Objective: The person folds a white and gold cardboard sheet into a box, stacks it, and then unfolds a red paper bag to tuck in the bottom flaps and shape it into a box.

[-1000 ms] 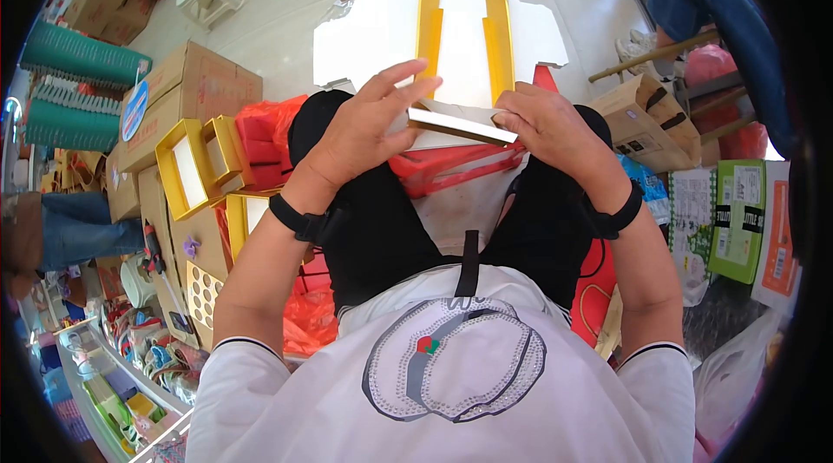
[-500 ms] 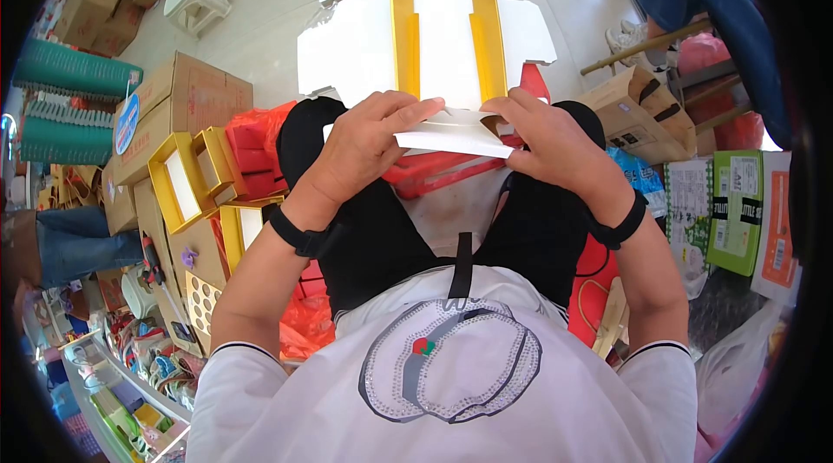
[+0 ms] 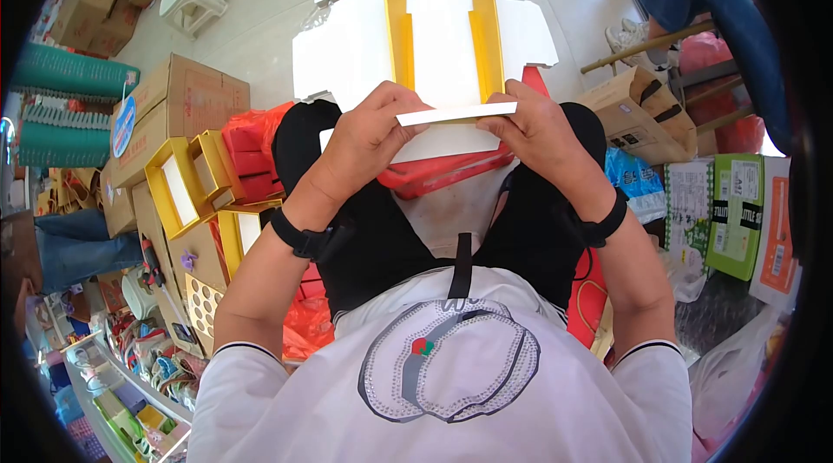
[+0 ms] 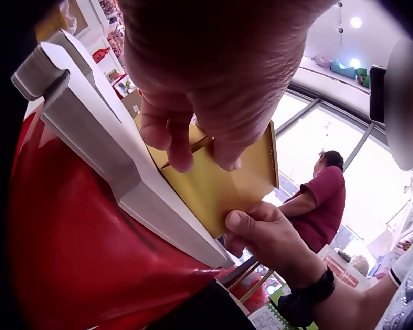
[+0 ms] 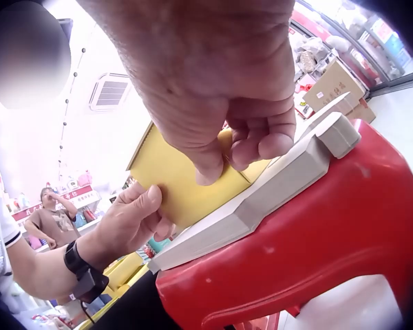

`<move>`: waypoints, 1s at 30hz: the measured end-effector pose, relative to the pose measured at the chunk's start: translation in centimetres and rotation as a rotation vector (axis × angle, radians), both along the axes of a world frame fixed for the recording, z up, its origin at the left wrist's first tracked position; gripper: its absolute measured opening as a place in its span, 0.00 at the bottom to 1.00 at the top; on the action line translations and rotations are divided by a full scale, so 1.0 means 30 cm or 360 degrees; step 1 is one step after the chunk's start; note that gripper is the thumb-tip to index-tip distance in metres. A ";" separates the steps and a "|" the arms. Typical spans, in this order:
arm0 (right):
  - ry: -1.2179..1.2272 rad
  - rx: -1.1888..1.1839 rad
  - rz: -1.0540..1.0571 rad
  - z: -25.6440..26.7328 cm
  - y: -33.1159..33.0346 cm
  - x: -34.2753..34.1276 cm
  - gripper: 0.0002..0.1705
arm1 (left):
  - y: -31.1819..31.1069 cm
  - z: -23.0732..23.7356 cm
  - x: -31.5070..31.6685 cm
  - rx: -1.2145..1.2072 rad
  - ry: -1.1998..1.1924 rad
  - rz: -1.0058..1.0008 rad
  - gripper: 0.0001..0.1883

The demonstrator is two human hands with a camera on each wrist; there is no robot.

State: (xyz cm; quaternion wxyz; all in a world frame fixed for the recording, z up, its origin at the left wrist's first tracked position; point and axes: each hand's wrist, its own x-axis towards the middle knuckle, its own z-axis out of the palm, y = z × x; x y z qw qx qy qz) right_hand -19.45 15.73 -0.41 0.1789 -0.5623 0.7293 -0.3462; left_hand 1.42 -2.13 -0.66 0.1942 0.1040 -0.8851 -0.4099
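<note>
In the head view, a part-folded cardboard box (image 3: 447, 55), white inside and yellow outside, lies across several flat white blanks. Its two long yellow sides stand raised, and the near end panel (image 3: 455, 113) is turned up between my hands. My left hand (image 3: 369, 129) pinches that panel's left end, while the right hand (image 3: 542, 129) grips the opposite end. Both wrist views show the panel's yellow face (image 4: 217, 185) with fingers and thumbs on it. Beneath, the stack of white blanks (image 5: 261, 196) rests on a red plastic stool (image 5: 310, 230).
Finished yellow boxes (image 3: 178, 185) and a brown carton (image 3: 195, 103) are on the left. A white stool (image 3: 193, 3) stands behind on the floor. To the right are a paper bag (image 3: 642, 116), a green box (image 3: 735, 216) and a seated person's leg (image 3: 711, 29).
The left hand, with fingers spread a second ago, came down onto the panel's left end. The near panel has since turned up, showing a thin white edge between both hands.
</note>
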 end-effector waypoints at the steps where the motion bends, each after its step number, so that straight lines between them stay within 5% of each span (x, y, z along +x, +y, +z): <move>1: 0.0002 -0.0011 0.0003 -0.004 -0.001 -0.001 0.11 | -0.001 -0.011 -0.003 0.0036 0.0033 0.0009 0.11; 9: -0.0109 -0.0153 -0.0142 -0.021 -0.019 0.017 0.22 | 0.034 0.023 -0.036 0.0606 -0.0115 0.0285 0.20; 15: -0.0054 0.0010 -0.0328 0.026 -0.022 0.048 0.26 | 0.048 0.017 -0.042 0.0221 -0.0127 0.0421 0.29; 21: 0.0501 -0.0235 -0.0294 0.016 -0.012 0.053 0.27 | 0.066 0.049 -0.038 -0.0510 -0.0255 0.0430 0.17; 30: 0.0624 -0.0058 -0.0053 0.040 -0.006 0.022 0.19 | 0.038 0.090 -0.029 -0.0681 -0.0314 0.0144 0.13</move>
